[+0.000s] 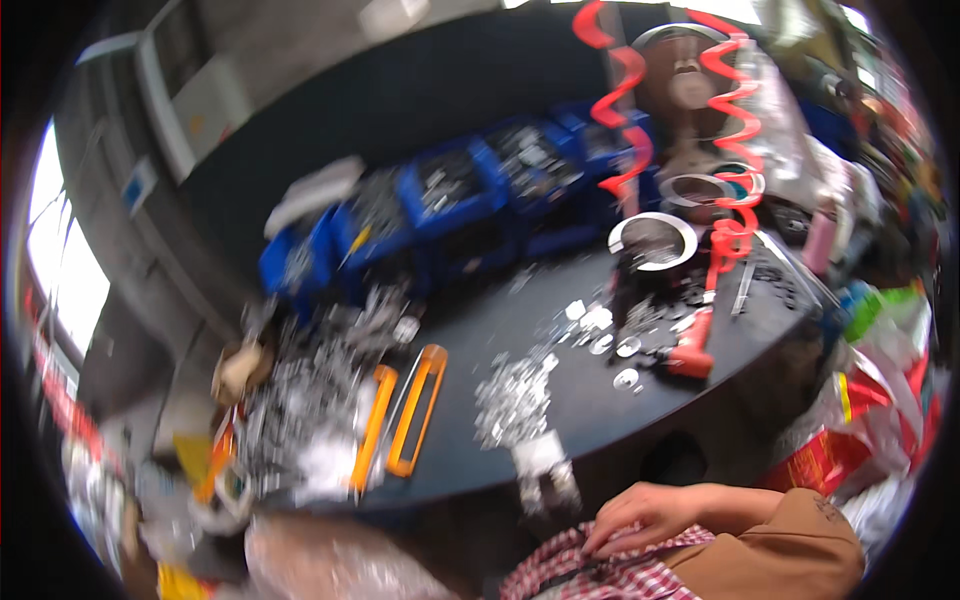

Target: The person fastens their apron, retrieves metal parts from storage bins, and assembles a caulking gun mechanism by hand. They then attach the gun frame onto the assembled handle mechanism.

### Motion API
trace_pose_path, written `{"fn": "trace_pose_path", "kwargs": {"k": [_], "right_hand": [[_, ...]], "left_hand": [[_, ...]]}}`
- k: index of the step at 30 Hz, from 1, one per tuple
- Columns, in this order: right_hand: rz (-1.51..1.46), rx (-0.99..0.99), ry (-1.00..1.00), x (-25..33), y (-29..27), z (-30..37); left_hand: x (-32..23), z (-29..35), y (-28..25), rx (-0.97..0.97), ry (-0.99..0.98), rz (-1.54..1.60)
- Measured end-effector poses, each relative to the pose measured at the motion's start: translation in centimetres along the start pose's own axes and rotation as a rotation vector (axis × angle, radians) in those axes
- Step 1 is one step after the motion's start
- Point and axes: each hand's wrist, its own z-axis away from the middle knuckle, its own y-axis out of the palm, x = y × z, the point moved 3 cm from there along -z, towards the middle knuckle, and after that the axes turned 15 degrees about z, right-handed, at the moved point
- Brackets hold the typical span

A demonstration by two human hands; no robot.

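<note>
My right hand [640, 515] is low in the picture, in front of the table's near edge, with a brown sleeve [785, 545] behind it. Its fingers are curled together on a red-and-white checked cloth [600, 570] at my lap and seem to pinch it; the fingertips are partly hidden. My left hand is out of sight. Near the table edge, beyond the right hand, lies a pile of small shiny clear or metal pieces [515, 400]. A white block-like piece [540, 455] sits at that edge. The picture is blurred by motion.
Blue bins [455, 185] of small parts line the table's back. Orange-handled tools [418, 410] lie beside a heap of grey parts [310, 410]. A red power screwdriver [693, 345] lies at right, under coiled red hoses [735, 110]. Red-and-white bags [850, 430] stand right.
</note>
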Motion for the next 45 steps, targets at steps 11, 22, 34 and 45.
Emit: {"fn": "trace_pose_path", "kwargs": {"k": [11,22,34,45], "right_hand": [[-0.313,-0.059,0.201,-2.0,-0.8,3.1],[-0.049,0.048,-0.062,-2.7,-1.7,3.0],[0.434,-0.059,-0.080,-7.1,1.8,-5.4],[0.593,0.013,-0.025,-11.5,4.9,-8.1]], "left_hand": [[2.3,16.3,-1.3,0.312,-1.310,0.229],[2.0,17.3,11.5,0.932,-1.441,1.227],[15.0,36.3,16.7,2.256,0.358,-0.384],[20.0,31.9,23.5,1.985,0.311,-0.115]]}}
